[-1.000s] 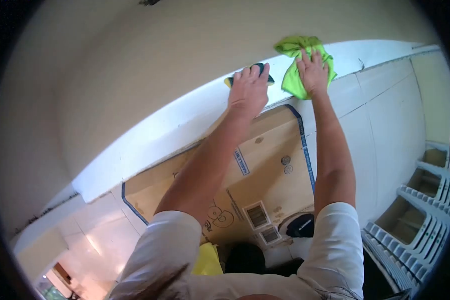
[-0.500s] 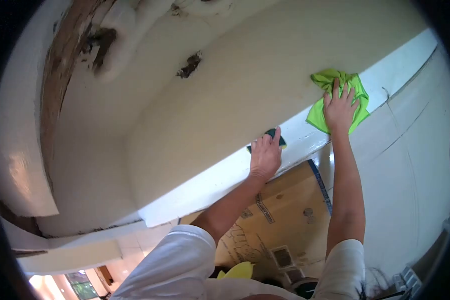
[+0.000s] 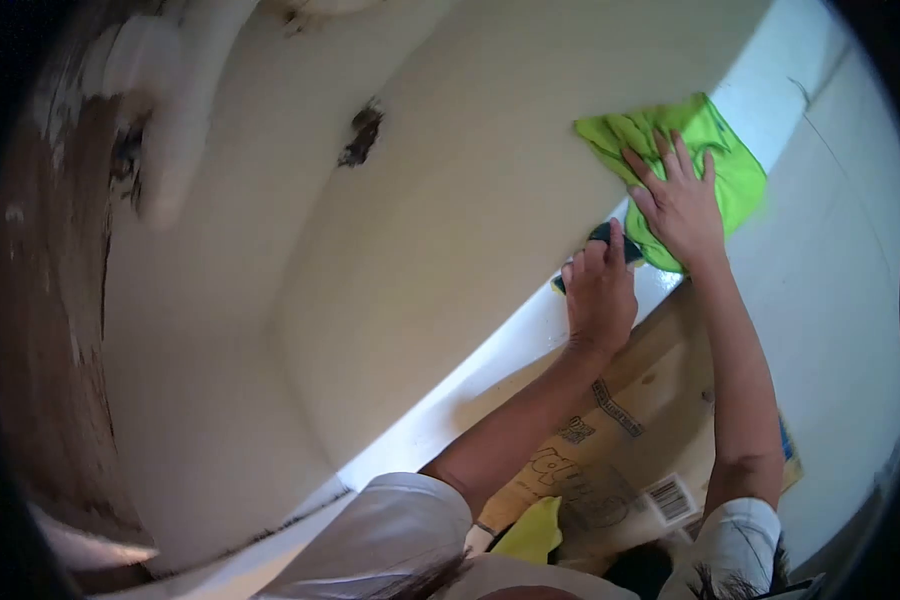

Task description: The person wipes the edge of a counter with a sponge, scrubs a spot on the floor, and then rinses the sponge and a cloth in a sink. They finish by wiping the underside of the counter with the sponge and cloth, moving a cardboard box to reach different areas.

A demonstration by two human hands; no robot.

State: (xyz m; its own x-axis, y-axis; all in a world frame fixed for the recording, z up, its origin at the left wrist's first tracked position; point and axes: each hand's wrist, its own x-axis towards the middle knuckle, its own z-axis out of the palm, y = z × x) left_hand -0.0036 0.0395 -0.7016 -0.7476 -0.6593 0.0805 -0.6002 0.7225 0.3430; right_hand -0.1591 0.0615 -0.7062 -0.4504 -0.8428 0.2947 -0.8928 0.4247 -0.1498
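My left hand (image 3: 602, 295) is closed over a scouring sponge (image 3: 630, 247), dark green with a yellow edge, most of it hidden beneath my fingers. It presses the sponge on the glossy white ledge (image 3: 505, 345). My right hand (image 3: 682, 205) lies flat with spread fingers on a bright green cloth (image 3: 735, 165). That cloth is rumpled across the ledge and overlaps the beige surface beside it. The sponge sits just to the left of the cloth's lower corner.
A printed cardboard sheet (image 3: 610, 440) lies below the ledge, under my arms. Something yellow-green (image 3: 532, 530) shows near my body. The beige surface (image 3: 420, 230) has a dark broken hole (image 3: 361, 134). Peeling brown wood (image 3: 65, 300) runs down the left side.
My left hand and the sponge have slid up and right along the ledge, closer to the cloth. The cloth lies more spread under my right hand. The camera view has tilted and shifted.
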